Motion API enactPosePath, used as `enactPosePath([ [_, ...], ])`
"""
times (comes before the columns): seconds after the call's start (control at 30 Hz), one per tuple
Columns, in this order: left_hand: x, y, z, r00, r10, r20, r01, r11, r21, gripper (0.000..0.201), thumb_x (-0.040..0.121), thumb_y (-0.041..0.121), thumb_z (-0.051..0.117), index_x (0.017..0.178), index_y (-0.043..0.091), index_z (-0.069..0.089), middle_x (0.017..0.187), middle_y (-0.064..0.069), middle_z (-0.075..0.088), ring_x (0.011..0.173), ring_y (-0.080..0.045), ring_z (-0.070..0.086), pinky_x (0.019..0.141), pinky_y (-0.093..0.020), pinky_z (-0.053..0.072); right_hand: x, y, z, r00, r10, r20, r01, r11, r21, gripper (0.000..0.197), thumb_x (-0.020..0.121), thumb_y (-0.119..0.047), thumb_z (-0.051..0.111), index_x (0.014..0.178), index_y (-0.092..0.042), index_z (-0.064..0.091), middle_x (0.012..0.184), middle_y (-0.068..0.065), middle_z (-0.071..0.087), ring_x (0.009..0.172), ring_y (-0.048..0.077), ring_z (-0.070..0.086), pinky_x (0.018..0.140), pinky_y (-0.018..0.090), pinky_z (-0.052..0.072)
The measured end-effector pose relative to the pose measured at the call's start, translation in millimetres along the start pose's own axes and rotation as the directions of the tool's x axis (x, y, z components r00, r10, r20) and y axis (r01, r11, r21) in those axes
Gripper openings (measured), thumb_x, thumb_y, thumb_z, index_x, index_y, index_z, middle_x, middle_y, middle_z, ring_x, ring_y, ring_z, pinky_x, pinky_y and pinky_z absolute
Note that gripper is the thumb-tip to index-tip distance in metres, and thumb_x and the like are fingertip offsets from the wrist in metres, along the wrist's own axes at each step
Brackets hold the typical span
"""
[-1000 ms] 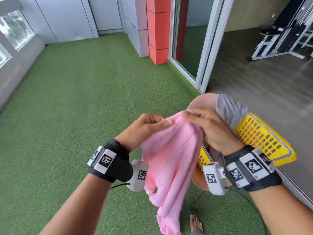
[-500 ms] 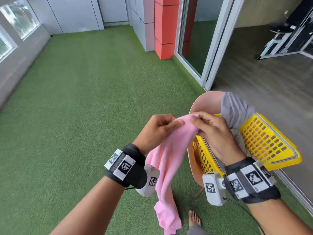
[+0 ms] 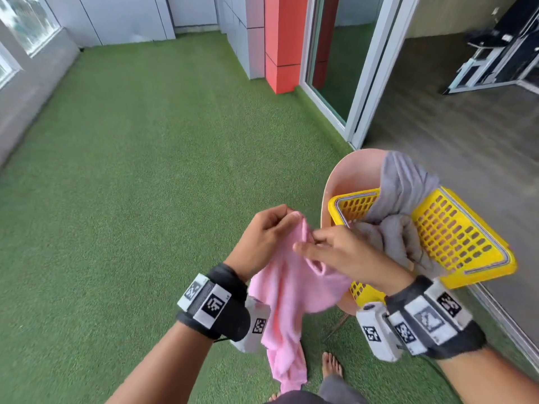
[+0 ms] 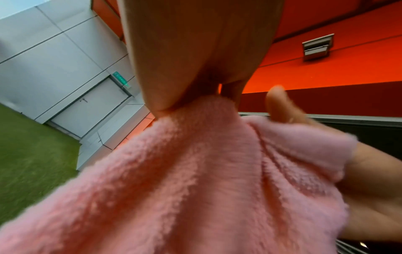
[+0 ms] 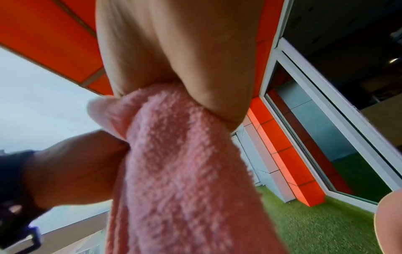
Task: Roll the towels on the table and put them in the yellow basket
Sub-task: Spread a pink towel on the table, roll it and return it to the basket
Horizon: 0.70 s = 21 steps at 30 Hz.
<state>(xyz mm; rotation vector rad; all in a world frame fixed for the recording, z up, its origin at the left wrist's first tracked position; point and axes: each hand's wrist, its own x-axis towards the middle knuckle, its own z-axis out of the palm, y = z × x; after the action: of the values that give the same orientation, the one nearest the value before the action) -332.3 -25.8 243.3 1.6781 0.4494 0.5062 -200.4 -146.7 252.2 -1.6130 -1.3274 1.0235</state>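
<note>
A pink towel [image 3: 287, 298] hangs in the air between my hands, its tail dangling toward my feet. My left hand [image 3: 267, 233] pinches its upper edge; the left wrist view shows the pink towel [image 4: 195, 180] caught between thumb and fingers. My right hand [image 3: 335, 252] grips the cloth just to the right, and the pink towel [image 5: 185, 171] is bunched in its palm in the right wrist view. The yellow basket [image 3: 460, 240] sits tilted on a small round pink table [image 3: 350, 176] at the right. A rolled grey towel [image 3: 399, 240] lies in it, and another grey towel [image 3: 405, 179] drapes over its rim.
Green artificial turf [image 3: 145, 185] covers the floor to the left and ahead. A red and grey pillar [image 3: 280, 45] and a sliding glass door frame [image 3: 367, 83] stand behind the table. My bare foot [image 3: 331, 365] is below the towel.
My hands have come closer together and lower, gathering the pink towel's top edge. The view has shifted, so more of the basket and the rolled grey towel shows.
</note>
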Motion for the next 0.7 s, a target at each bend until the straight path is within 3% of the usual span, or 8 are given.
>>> enactPosePath([
  [0.07,-0.8,0.9,1.0,0.999,-0.017,0.049,0.018,1.0,-0.013,0.037,0.097,0.03,0.053,0.076,0.0,0.049,0.068,-0.013,0.044,0.065,-0.015,0.039,0.056,-0.036,0.033,0.6,1.2,-8.4,0.997,-0.042,-0.07,0.039,0.998,-0.041,0.04,0.093,-0.032,0.061,0.057,-0.017,0.053,0.052,-0.008,0.05,0.054,0.002,0.043,0.056,0.018,0.032],
  [0.17,-9.2,0.0,2.6,0.998,-0.04,0.056,0.042,0.998,-0.043,0.036,0.098,0.03,0.053,0.072,0.006,0.046,0.067,-0.004,0.035,0.059,-0.012,0.031,0.047,-0.027,0.026,2.5,-1.0,-30.8,0.955,-0.096,-0.281,0.127,0.988,0.092,0.059,0.087,-0.053,0.061,0.073,0.004,0.056,0.068,0.007,0.049,0.067,0.011,0.045,0.065,0.021,0.031],
  [0.3,-18.7,-4.2,0.8,0.996,-0.065,0.056,0.068,0.996,-0.052,0.048,0.096,0.035,0.058,0.067,-0.001,0.045,0.065,-0.008,0.038,0.059,-0.019,0.032,0.046,-0.036,0.023,5.7,-5.1,-49.8,0.855,0.042,-0.517,0.174,0.915,0.363,0.029,0.092,-0.041,0.06,0.078,-0.015,0.066,0.062,-0.004,0.045,0.057,0.004,0.039,0.052,0.016,0.028],
  [0.37,-15.3,-1.2,-0.5,0.999,-0.049,0.008,0.049,0.998,-0.046,0.045,0.095,0.03,0.059,0.064,0.002,0.043,0.062,-0.007,0.033,0.057,-0.019,0.027,0.047,-0.036,0.017,5.5,-5.1,-39.9,0.896,0.059,-0.439,0.107,0.933,0.344,0.019,0.092,-0.034,0.061,0.082,-0.019,0.067,0.069,0.0,0.053,0.062,0.005,0.047,0.055,0.018,0.033],
  [0.47,-4.9,9.1,-1.0,0.999,-0.033,0.028,0.034,0.998,-0.047,0.044,0.093,0.029,0.06,0.069,-0.005,0.048,0.063,-0.009,0.038,0.057,-0.019,0.029,0.047,-0.036,0.018,-5.1,-3.9,-0.7,0.991,0.058,-0.117,-0.036,0.982,0.187,0.02,0.091,-0.031,0.066,0.074,-0.019,0.066,0.066,-0.002,0.052,0.06,0.01,0.045,0.05,0.02,0.032],
  [0.57,-4.3,14.7,2.3,0.993,-0.056,0.104,0.063,0.995,-0.071,0.04,0.093,0.027,0.059,0.07,-0.005,0.052,0.063,-0.008,0.044,0.057,-0.016,0.032,0.045,-0.029,0.021,-9.4,-1.5,-2.8,0.97,0.065,-0.236,-0.001,0.965,0.263,0.017,0.084,-0.036,0.069,0.075,-0.022,0.069,0.057,-0.015,0.039,0.052,0.0,0.033,0.046,0.012,0.026],
  [0.67,-15.5,7.8,7.9,0.981,-0.073,0.178,0.08,0.996,-0.037,0.045,0.094,0.027,0.058,0.066,-0.008,0.051,0.062,-0.007,0.044,0.058,-0.016,0.034,0.046,-0.031,0.021,-13.9,1.6,-32.7,0.918,0.118,-0.38,0.053,0.91,0.41,0.066,0.074,-0.05,0.073,0.1,0.009,0.057,0.063,-0.005,0.039,0.057,0.013,0.028,0.051,0.027,0.018],
  [0.7,-19.7,2.2,8.8,0.979,-0.09,0.184,0.098,0.995,-0.033,0.044,0.094,0.028,0.059,0.065,-0.005,0.052,0.062,-0.007,0.044,0.058,-0.017,0.034,0.047,-0.031,0.022,-18.0,1.9,-41.3,0.868,0.157,-0.471,0.085,0.887,0.453,0.072,0.068,-0.055,0.078,0.099,0.007,0.057,0.067,0.002,0.043,0.061,0.019,0.032,0.056,0.032,0.023],
])
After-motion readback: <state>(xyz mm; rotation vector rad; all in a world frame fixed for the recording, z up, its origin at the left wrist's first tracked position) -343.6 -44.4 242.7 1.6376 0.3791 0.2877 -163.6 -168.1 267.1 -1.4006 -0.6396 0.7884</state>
